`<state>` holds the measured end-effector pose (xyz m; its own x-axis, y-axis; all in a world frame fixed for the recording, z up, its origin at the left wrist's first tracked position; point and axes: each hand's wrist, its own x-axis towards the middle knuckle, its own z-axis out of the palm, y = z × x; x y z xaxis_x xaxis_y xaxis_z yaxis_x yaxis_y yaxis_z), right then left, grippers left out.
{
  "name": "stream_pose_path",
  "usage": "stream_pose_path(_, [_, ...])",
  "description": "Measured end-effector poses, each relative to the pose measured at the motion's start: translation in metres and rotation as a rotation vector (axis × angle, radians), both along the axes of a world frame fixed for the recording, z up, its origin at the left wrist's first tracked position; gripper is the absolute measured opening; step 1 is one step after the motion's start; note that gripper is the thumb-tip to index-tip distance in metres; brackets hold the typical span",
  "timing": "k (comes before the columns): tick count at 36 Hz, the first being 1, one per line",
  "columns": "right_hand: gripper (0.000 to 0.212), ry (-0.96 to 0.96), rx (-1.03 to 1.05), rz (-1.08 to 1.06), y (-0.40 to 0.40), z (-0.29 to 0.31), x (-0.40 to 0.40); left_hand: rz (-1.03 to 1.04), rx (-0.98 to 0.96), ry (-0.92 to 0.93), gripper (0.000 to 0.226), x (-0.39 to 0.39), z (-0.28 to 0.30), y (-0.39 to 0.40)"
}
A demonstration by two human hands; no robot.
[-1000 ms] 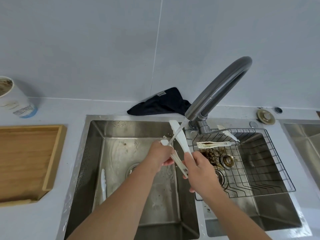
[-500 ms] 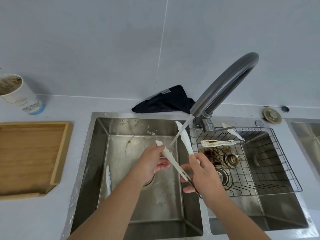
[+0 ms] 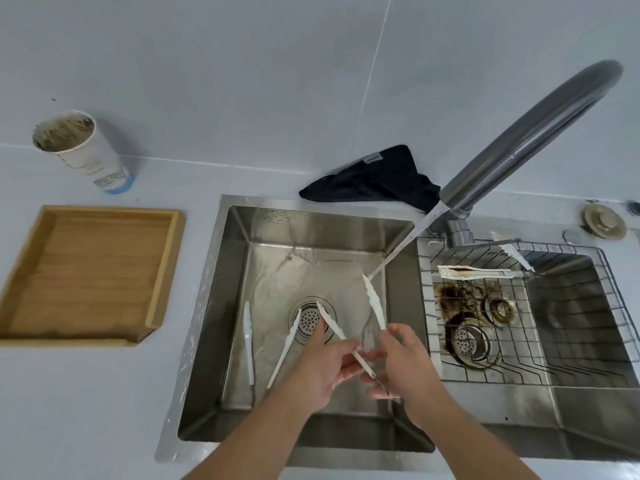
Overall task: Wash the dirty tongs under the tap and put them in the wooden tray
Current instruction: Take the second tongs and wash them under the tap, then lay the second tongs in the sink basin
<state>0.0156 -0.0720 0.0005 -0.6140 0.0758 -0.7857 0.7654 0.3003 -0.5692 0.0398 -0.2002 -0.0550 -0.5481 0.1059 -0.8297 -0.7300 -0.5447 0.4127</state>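
White tongs (image 3: pixel 374 304) spread in a V above the left sink basin (image 3: pixel 242 271). My right hand (image 3: pixel 403 363) grips them near the hinge end. My left hand (image 3: pixel 322 367) pinches the left arm of the tongs. Water runs from the grey tap (image 3: pixel 526 140) and strikes the tip of the right arm. Another white pair of tongs (image 3: pixel 248 341) lies on the basin floor left of the drain. A dirty pair (image 3: pixel 474 271) rests on the wire rack (image 3: pixel 571 341) in the right basin. The wooden tray (image 3: pixel 86 271) sits on the counter to the left with nothing in it.
A stained paper cup (image 3: pixel 83 150) stands behind the tray. A dark cloth (image 3: pixel 374 180) lies behind the sink. Brown grime (image 3: pixel 457 299) stains the right basin around its drains. A round plug (image 3: pixel 604 221) sits at the back right.
The tongs and both hands have dropped lower into the basin and towards me. The water now strikes the tip of the right arm. The view has tilted down and left.
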Motion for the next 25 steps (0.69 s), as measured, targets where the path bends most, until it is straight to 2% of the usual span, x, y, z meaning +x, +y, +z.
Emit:
stream_pose_path(7, [0.034, -0.061, 0.073, 0.124, -0.01, -0.014, 0.003, -0.006, -0.109, -0.002, 0.095, 0.006, -0.01, -0.024])
stream_pose_path(10, [0.027, -0.069, 0.077, 0.198, -0.016, -0.017, 0.002, -0.046, -0.176, -0.006, 0.094, 0.008, -0.016, -0.035])
stream_pose_path(14, [0.038, -0.084, 0.082, 0.287, -0.027, -0.025, 0.003, -0.098, -0.308, -0.011, 0.082, 0.013, -0.025, -0.048])
stream_pose_path(21, [0.029, -0.168, 0.027, 0.319, -0.05, -0.043, 0.009, -0.137, -0.386, -0.029, 0.068, 0.024, -0.044, -0.071])
stream_pose_path(25, [0.023, -0.219, -0.029, 0.315, -0.06, -0.053, 0.011, -0.226, -0.508, -0.002, 0.071, 0.028, -0.055, -0.083])
